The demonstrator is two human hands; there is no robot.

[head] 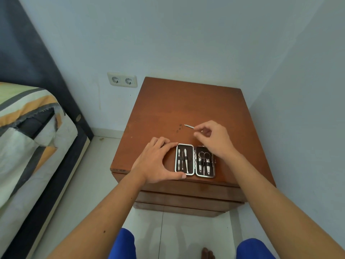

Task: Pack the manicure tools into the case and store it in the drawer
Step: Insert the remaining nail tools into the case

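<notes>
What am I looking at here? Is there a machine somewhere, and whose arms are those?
There is no machine: a person wears a wide-angle camera on the head, so this single picture looks down along their own bare arms. They sit or stand before a brown wooden nightstand in a corner, with a bed at the left and a double wall socket behind.

On the nightstand lies an open manicure case, spread flat like a book, with metal tools strapped into both halves. The left hand steadies the case's left edge. The right hand pinches one end of a thin metal tool, possibly tweezers or a file; it is too small to tell. That tool is the only one outside the case. The drawers below look closed.
</notes>
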